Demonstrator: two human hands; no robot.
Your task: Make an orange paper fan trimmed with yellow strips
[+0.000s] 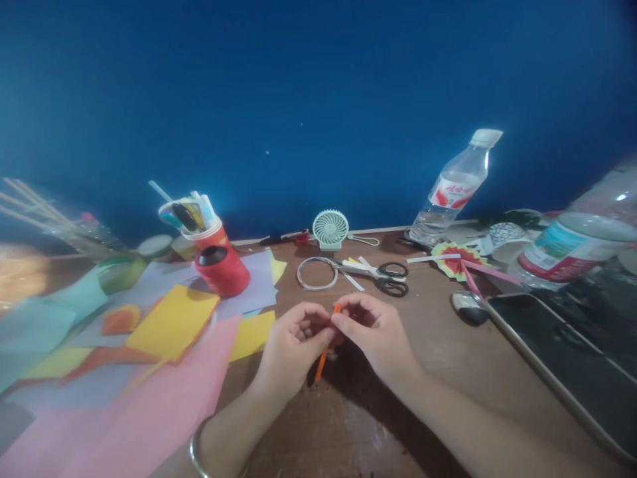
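Observation:
Between my two hands is a narrow orange paper strip [321, 364], held just above the brown table. My left hand [297, 337] pinches it around its middle, thumb against fingers. Close beside, my right hand [374, 332] grips the strip's upper end between thumb and forefinger. The lower end hangs free, slanting down to the left. Part of the strip is covered by my fingers. Beyond the hands lie black-handled scissors [393, 277] and a coil of wire [317, 273], with white paper strips [354, 281] near the blades.
Coloured paper sheets [172, 322] spread across the left, with a red thread spool [225, 273] and a cup of pens [202, 229]. A small fan [330, 230] stands at the back. On the right are water bottles [455, 189], a paper flower [460, 261] and a phone-like dark slab [562, 358].

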